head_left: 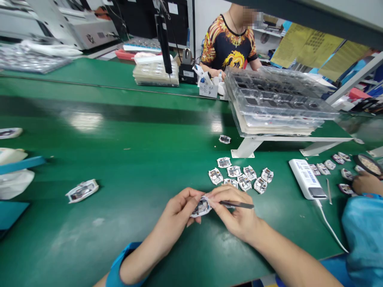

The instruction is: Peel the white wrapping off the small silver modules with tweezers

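Note:
Between thumb and fingers, my left hand [181, 209] grips a small white casing with electronics [201, 207] inside, tilted toward me. My right hand [236, 209] is closed round dark tweezers [239, 204], whose back end sticks out to the right. Its fingertips touch the casing's right edge and hide the tweezers' tips. Just beyond my hands lie several similar casings [233, 171] with their circuit parts facing up. One more casing [82, 191] rests alone on the green table to the left.
Stacked clear trays [278, 101] stand on a raised shelf at the back right. A white corded box [306, 179] lies to the right, near a co-worker's hand [366, 183]. An electric screwdriver [163, 42] hangs at the back. Another person [230, 44] sits opposite.

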The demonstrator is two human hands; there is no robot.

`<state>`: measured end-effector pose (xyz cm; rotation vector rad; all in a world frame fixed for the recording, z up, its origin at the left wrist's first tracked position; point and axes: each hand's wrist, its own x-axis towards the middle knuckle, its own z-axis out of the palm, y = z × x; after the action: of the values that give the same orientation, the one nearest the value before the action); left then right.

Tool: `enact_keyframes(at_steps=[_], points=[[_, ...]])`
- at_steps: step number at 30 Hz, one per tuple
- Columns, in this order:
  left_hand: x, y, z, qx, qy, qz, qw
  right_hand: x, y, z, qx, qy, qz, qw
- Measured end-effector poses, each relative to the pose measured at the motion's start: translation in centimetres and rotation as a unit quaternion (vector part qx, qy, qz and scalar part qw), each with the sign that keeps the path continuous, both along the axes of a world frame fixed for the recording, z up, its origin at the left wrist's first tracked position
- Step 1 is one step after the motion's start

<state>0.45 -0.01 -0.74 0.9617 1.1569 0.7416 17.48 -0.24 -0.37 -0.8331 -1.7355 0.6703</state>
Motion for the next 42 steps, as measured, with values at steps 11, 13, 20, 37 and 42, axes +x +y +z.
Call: enact_keyframes(at_steps=[11,13,20,37,42], points=[[-0.15,-0.03,0.39,-0.009,0.003,-0.006,1.0,-0.03,0.21,-0.3,-0.134,0.13,0.024,0.982],[-0.14,-0.03,0.42,-0.014,0.004,-0.009,1.0,-0.07,0.21,-0.44,-0.152,0.15,0.035,0.976],[-0.29,-0.16,0.47,-0.032,0.001,-0.021,0.999,-0.05,0.32,-0.76,-0.194,0.17,0.04,0.965],[-0.53,-0.18,0.89,-0.035,-0.037,-0.026,0.998,-0.18,0.2,-0.98,-0.193,0.15,-0.008,0.97],[-0.53,-0.11,0.87,-0.021,-0.023,-0.027,0.999,0.01,0.16,-0.9,-0.169,0.115,-0.005,0.979]])
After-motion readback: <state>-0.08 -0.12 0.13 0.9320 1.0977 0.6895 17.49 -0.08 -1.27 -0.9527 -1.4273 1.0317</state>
